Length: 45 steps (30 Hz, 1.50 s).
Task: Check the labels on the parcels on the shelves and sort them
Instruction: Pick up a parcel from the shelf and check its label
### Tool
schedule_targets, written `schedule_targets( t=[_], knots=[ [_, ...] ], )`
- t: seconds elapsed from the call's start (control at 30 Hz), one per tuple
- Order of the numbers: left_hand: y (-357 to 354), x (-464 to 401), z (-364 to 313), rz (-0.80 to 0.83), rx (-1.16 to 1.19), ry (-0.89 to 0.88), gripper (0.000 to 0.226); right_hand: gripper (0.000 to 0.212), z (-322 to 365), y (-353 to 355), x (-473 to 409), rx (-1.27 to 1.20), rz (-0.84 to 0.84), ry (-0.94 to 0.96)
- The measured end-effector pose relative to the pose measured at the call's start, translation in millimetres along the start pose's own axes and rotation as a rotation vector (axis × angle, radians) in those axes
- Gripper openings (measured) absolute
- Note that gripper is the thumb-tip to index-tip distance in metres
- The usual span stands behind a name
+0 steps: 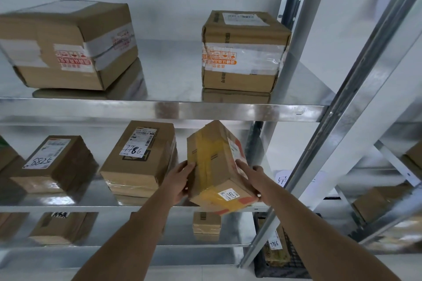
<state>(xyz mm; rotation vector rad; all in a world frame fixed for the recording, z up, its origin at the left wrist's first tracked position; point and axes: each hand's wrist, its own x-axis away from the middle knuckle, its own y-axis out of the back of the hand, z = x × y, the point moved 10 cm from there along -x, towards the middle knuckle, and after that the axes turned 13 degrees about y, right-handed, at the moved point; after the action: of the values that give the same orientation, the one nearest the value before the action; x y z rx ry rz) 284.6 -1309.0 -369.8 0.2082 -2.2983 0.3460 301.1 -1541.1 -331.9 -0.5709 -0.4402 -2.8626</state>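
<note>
A brown parcel with yellow tape (214,162), with a small label reading 5917 on its front face, is tilted over the right end of the middle shelf (91,209). My left hand (181,181) grips its left side. On its right side my right hand (250,179) holds it, fingers laid along the face with a white and red label. Left of it on the same shelf stand a parcel marked 7786 (139,162) and a parcel marked 57283 (57,164).
Two larger taped boxes (68,45) (244,52) sit on the upper shelf. Smaller boxes (206,224) sit on the shelf below. A black crate (280,255) with a parcel marked 7786 stands on the floor at right. A metal upright (294,107) borders the rack; another rack stands to the right.
</note>
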Motion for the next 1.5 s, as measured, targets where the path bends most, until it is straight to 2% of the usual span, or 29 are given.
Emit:
schedule_targets(
  t=[0.07,0.13,0.2,0.27,0.33,0.4,0.43,0.53,0.63,0.73,0.87,0.97,1.13,1.3,1.5],
  knots=[
    [2,7,-12,-0.099,-0.122,-0.098,0.050,0.038,1,11,-3,0.077,-0.046,0.034],
    [-1,17,-28,-0.196,-0.300,-0.191,0.042,0.038,5,14,-6,0.103,-0.059,0.081],
    [-11,27,-33,-0.223,-0.417,-0.189,0.036,0.042,3,17,-15,0.123,-0.086,0.117],
    [-23,28,-17,-0.153,-0.398,-0.033,0.058,0.050,-1,14,-21,0.156,-0.083,0.143],
    [-32,19,1,-0.084,-0.373,0.091,0.098,0.048,-4,9,-26,0.175,-0.061,0.165],
    [-31,3,7,-0.089,-0.379,0.080,0.129,0.051,-8,8,-29,0.154,-0.057,0.172],
    [-29,-1,8,-0.097,-0.402,0.073,0.130,0.053,-9,7,-29,0.132,-0.053,0.162],
    [-28,-10,6,-0.139,-0.463,0.014,0.087,0.049,-9,4,-26,0.088,-0.012,0.127],
    [-29,-10,3,-0.139,-0.488,0.003,0.073,0.042,-12,1,-22,0.035,0.009,0.086],
    [-29,-10,5,-0.136,-0.499,0.028,0.072,0.036,-19,-5,-20,-0.040,0.030,0.047],
    [-28,-12,8,-0.152,-0.543,0.062,0.082,0.057,-29,-12,-24,-0.124,0.001,0.017],
    [-30,-12,6,-0.168,-0.592,0.036,0.076,0.053,-29,-12,-26,-0.132,0.012,0.026],
    [-33,-13,6,-0.138,-0.530,-0.016,0.064,0.051,-28,-10,-30,-0.112,0.035,0.061],
    [-33,-16,9,-0.110,-0.444,-0.006,0.047,0.032,-25,-11,-30,-0.120,0.060,0.091],
    [-33,-19,9,-0.127,-0.438,-0.003,0.058,0.030,-26,-11,-35,-0.061,0.068,0.095]
  ],
)
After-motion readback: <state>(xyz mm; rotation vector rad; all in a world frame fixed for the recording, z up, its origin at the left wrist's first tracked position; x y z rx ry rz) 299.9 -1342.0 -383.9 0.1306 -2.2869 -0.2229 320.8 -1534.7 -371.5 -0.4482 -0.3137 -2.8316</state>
